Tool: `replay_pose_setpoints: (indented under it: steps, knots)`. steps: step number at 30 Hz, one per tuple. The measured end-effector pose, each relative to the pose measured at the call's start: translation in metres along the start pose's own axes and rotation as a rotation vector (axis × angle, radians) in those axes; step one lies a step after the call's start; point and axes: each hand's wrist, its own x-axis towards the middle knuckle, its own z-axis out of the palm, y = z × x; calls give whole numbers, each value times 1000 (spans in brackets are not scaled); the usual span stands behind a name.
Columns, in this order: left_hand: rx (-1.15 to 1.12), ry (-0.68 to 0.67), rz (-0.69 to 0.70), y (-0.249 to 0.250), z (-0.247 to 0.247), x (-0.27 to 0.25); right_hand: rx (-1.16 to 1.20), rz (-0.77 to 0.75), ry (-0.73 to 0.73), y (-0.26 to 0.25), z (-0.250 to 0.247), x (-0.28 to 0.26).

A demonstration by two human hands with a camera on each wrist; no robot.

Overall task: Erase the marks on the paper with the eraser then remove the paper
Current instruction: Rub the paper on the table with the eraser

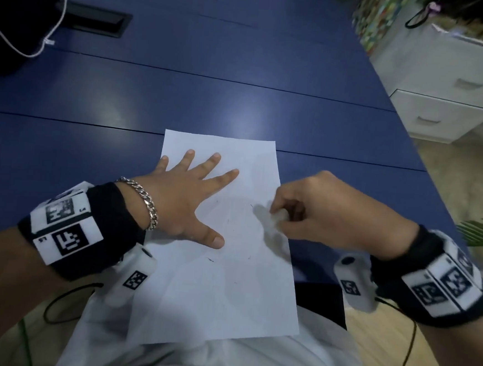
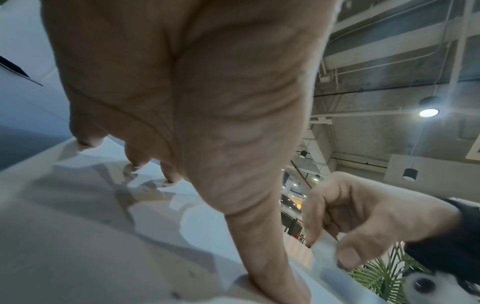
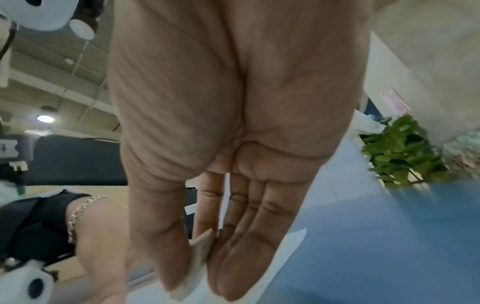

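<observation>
A: Left hand [image 1: 181, 204]?

B: Flat, palm down on the paper [image 1: 225, 297], fingers straight and spread. The thumb presses the sheet on the side toward the person. The left wrist view agrees: fingertips [image 2: 88, 139] and thumb are down on the white surface.

A: Right hand [image 1: 327, 215]?

B: Fingers curled, pinching the eraser [image 1: 272, 215] between thumb and fingertips. The right wrist view shows the pale block [image 3: 201, 255] clamped between the thumb and the fingers. In the head view the eraser is blurred, its tip down at the sheet near the right edge; contact cannot be confirmed.

A: Where are the marks [image 1: 210, 259] relative to that pinch?

B: A few faint dark strokes lie just to the left of the eraser and toward the person, between the two hands and just past the left thumb.

A: The sheet itself?

B: Lying on the blue table [image 1: 183, 97], far end beyond the left fingertips; the near end hangs over the table edge above the person's white shirt [image 1: 220, 360].
</observation>
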Motion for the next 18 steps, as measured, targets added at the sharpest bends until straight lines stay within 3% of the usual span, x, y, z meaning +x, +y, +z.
replay_pose_setpoints:
  steps: [8,13,18]
  knots:
    - [83,97,39,12,-18,-16,63,80,63,2,42,-34]
    - [-3,-14,114,34,-12,-21,66,64,52,2,42,-34]
    - [62,5,73,35,4,-12,72,-9,21,0,33,-26]
